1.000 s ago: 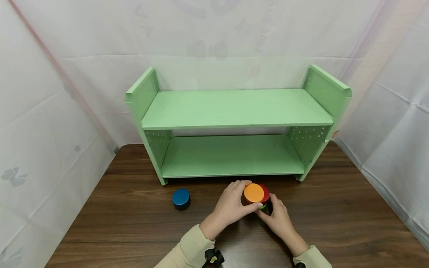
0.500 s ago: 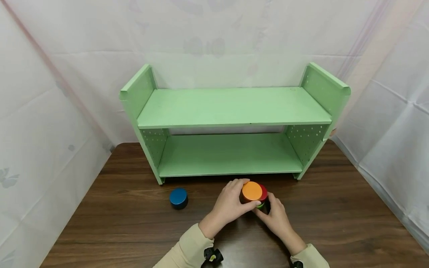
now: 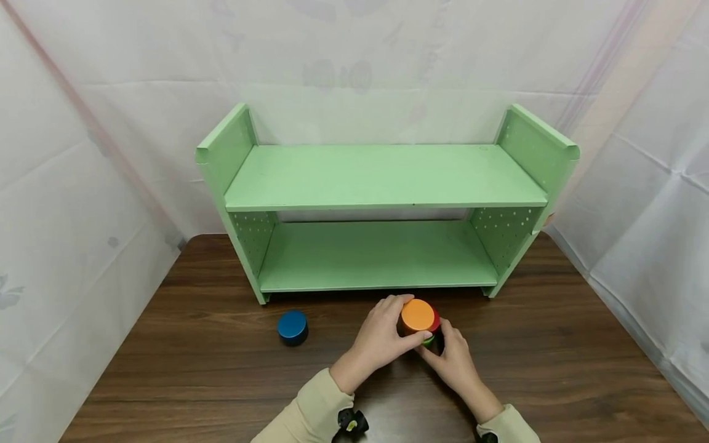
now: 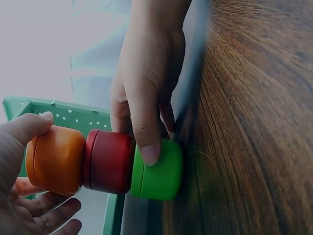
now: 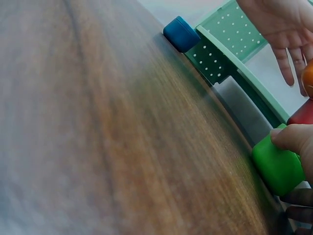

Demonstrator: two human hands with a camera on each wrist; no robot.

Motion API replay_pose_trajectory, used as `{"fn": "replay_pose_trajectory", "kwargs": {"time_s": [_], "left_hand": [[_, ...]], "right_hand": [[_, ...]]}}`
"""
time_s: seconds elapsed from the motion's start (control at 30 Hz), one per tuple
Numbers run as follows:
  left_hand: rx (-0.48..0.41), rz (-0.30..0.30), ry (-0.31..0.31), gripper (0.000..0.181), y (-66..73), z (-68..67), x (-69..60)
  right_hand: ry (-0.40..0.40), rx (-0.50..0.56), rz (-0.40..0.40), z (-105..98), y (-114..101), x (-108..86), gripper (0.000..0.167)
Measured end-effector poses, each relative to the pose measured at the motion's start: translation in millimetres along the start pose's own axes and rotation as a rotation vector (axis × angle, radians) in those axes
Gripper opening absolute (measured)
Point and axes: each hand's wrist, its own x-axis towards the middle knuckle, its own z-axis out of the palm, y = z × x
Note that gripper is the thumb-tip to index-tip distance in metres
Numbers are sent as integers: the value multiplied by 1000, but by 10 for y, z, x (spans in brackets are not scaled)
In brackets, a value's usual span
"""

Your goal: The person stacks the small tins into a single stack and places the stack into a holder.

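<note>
Three small round lidded jars stand in a stack on the table before me. The green jar (image 4: pixel 159 171) is at the bottom, the red jar (image 4: pixel 110 161) in the middle and the orange jar (image 3: pixel 418 315) on top. With thumb and fingers, my left hand (image 3: pixel 379 334) holds the orange jar by its sides. My right hand (image 3: pixel 456 363) grips the green jar low down, its thumb lying across the side in the left wrist view. From above, the orange jar hides most of the red one. A blue jar (image 3: pixel 292 327) stands apart to the left.
Behind the jars stands a green two-tier shelf (image 3: pixel 382 178) with perforated side panels. The brown wooden table (image 3: pixel 210 369) extends around the jars and under the shelf. White cloth (image 3: pixel 83 184) hangs at the back and both sides.
Slightly less of the red jar's top shows beside the orange jar. Both hands keep their hold, and the whole head view has shifted a little.
</note>
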Motion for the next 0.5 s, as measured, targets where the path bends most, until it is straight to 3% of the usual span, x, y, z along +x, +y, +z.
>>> {"fn": "replay_pose_trajectory", "kwargs": {"time_s": [0.5], "left_hand": [[-6, -3, -17, 66, 41, 11, 28]], "right_hand": [[8, -10, -2, 8, 14, 8, 59]]}}
